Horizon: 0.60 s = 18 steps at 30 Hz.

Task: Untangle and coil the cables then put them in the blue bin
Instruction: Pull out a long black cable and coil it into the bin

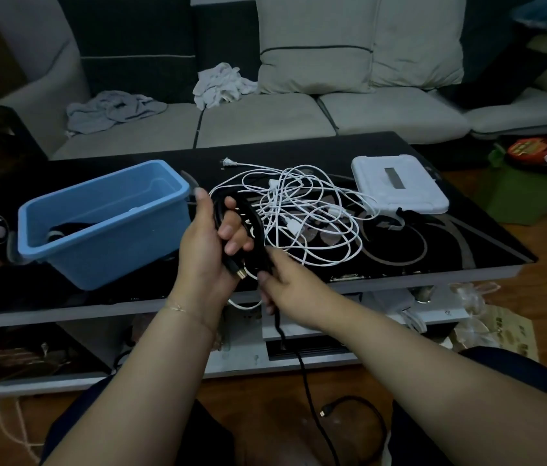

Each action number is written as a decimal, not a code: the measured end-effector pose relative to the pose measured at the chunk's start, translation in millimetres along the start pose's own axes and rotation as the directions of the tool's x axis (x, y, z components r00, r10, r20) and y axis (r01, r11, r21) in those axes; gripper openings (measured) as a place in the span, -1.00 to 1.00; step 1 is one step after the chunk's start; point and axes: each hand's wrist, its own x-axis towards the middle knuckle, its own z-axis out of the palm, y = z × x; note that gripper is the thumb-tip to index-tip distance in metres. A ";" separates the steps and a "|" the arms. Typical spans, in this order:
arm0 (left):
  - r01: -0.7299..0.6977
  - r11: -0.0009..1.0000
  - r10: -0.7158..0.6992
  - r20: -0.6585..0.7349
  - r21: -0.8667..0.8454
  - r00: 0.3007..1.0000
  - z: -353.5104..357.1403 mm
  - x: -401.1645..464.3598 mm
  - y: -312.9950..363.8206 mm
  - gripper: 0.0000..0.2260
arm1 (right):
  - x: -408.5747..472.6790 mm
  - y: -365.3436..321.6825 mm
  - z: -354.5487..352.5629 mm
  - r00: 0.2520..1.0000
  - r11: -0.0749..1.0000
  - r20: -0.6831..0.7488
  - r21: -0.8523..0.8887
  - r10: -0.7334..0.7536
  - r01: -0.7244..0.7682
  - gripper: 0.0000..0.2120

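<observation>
My left hand [211, 243] grips several loops of a black cable [302, 368] above the table's front edge. My right hand [285, 287] pinches the same cable just below the loops. From there the cable hangs down to the floor, where its free end curls between my knees. A tangle of white cables [305, 210] lies on the black table to the right of my hands. The blue bin [104, 237] stands on the table at the left, with a dark coiled cable [67, 228] inside it.
A white plastic lid or box [400, 186] lies at the table's right rear. The black glass table [450, 243] has a grey front edge with shelves below. A sofa with cushions and crumpled cloths stands behind. Clutter sits on the floor at right.
</observation>
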 end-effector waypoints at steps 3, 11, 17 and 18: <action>-0.099 0.992 0.101 -0.029 0.074 0.994 0.3 2.4 -2.0 -0.56 | -4.7 -5.3 -1.2 0.994 1.000 0.111 -0.003 0.010 -0.010 -0.45; -0.234 0.931 0.237 0.023 0.278 0.971 -2.7 5.5 -13.3 -0.55 | -9.9 -11.8 -18.8 0.942 0.952 0.277 -0.287 0.187 -0.105 -0.32; -0.306 0.849 0.291 0.101 0.430 0.951 -6.8 7.4 -18.0 -0.58 | -9.7 -8.8 -20.7 0.988 0.675 0.124 -0.738 0.089 0.032 -0.33; -0.327 0.813 0.303 0.129 0.481 0.944 -6.5 6.3 -19.6 -0.59 | -9.3 -8.3 -23.2 0.991 0.630 0.111 -0.775 0.080 0.036 -0.35</action>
